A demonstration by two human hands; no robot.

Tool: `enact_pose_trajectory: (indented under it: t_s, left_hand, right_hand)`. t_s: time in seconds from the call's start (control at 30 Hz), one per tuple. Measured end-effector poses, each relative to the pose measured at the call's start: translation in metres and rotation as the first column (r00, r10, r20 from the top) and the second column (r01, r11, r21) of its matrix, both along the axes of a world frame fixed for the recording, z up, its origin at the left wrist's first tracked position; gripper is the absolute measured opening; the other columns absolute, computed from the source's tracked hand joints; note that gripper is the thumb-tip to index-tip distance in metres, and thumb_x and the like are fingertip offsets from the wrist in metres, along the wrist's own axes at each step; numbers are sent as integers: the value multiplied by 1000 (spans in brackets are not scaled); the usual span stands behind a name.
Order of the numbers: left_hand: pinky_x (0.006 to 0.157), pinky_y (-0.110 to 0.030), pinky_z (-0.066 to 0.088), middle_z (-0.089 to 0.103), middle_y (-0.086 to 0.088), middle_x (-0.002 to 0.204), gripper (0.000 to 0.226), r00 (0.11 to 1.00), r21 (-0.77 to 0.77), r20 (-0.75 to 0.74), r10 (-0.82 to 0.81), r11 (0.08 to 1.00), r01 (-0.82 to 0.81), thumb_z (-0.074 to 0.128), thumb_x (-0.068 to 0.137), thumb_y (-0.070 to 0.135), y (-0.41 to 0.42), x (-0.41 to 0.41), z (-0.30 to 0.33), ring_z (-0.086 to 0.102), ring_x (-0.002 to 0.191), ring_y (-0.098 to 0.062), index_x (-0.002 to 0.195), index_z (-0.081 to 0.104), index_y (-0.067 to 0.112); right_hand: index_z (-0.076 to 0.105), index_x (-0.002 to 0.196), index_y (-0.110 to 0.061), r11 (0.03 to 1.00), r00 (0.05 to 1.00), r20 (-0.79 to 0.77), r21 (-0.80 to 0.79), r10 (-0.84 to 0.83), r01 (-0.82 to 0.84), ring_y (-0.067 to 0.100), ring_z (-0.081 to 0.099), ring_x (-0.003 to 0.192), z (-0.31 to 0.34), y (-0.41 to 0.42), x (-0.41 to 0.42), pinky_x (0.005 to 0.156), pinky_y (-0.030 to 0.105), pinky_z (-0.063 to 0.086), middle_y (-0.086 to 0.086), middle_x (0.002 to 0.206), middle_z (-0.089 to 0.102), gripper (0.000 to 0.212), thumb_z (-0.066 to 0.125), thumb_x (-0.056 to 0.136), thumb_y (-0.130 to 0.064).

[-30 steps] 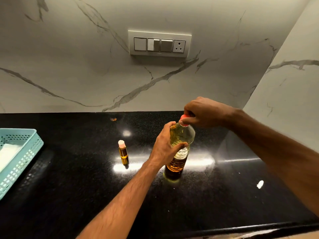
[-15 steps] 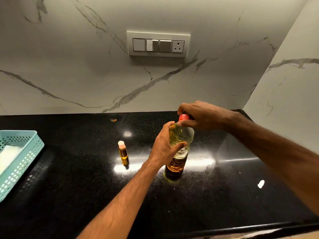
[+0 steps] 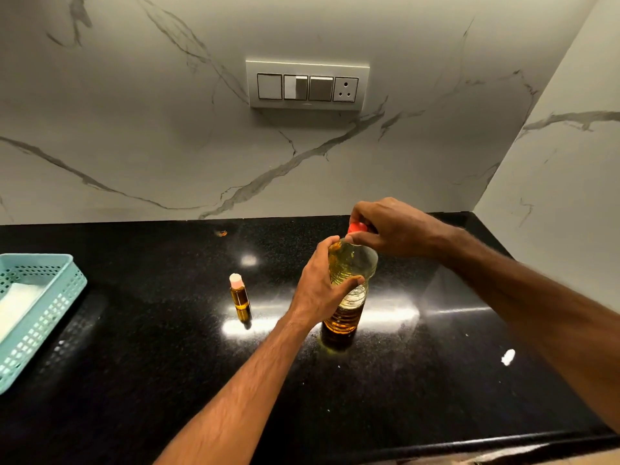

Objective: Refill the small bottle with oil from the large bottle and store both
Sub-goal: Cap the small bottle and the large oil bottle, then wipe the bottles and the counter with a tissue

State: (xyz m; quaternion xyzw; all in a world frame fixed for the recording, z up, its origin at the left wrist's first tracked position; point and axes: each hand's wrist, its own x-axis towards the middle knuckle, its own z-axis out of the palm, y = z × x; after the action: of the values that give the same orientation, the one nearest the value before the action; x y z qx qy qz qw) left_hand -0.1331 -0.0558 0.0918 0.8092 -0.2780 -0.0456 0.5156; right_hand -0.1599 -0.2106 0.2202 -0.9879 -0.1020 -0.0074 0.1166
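The large clear bottle (image 3: 347,310) of yellow oil stands upright on the black counter (image 3: 134,380), near the middle. My left hand (image 3: 318,286) wraps around its upper body from the left. My right hand (image 3: 392,229) comes from the right and pinches the red cap (image 3: 356,227) on top of the bottle. The small amber bottle (image 3: 240,297), with a pale pink-white cap, stands upright to the left of the large one, free of both hands.
A light blue perforated basket (image 3: 50,317) with something white inside sits at the counter's left edge. A small white scrap (image 3: 507,357) lies on the right. The marble wall behind carries a switch plate (image 3: 307,84); a side wall closes off the right.
My right hand has shifted its fingers around the red cap, showing more of it. The left hand and both bottles stay where they were.
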Motion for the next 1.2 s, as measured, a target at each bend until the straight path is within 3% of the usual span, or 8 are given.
enact_pose_trajectory:
  t_s: [0.1,0.6,0.83,1.0,1.1,1.2]
  left_hand:
    - [104,-37,46,48,-3,141,84,1000,-9,-4,-4,1000,4,78,77,34,1,-1,1,49,127,-17,144,29,21]
    - [105,-35,45,47,-3,142,83,1000,-11,-3,1,1000,-2,77,79,33,1,-2,0,47,128,-17,145,29,21]
    - [105,-43,45,45,-2,145,86,1000,18,-19,1,1000,-1,75,79,33,2,-5,-1,47,129,-20,148,24,25]
    - [104,-43,46,45,-4,144,89,996,25,-91,-5,1000,8,73,78,42,22,-13,0,49,127,-20,150,23,27]
    - [97,-41,51,47,-8,142,74,993,4,-115,26,1000,-26,71,85,31,48,-17,-2,54,120,-21,147,32,21]
    - [89,-33,53,60,-8,127,50,989,-20,-142,50,998,-53,67,89,25,82,-21,-6,61,108,-17,135,48,18]
  right_hand:
    - [53,114,-13,999,998,49,25,-32,31,13,58,79,-8,2,1,60,14,42,1,94,61,34,58,92,-39]
    - [55,114,-9,972,974,184,215,-135,94,14,58,83,-34,4,-9,68,17,46,9,104,66,36,63,89,-35]
    - [55,112,-10,952,967,177,279,-182,128,13,58,81,-37,8,-14,62,11,42,-2,93,57,32,63,90,-32]
    - [55,114,-13,950,965,195,292,-173,111,19,60,80,-43,10,-17,63,20,46,4,93,60,33,60,88,-33]
    - [52,122,-14,955,912,317,225,-259,193,22,57,65,-45,15,-19,57,31,48,10,83,64,45,62,87,-40]
    - [52,120,-23,887,842,375,398,-389,232,28,57,58,-38,32,-12,54,40,49,4,68,55,45,54,89,-57]
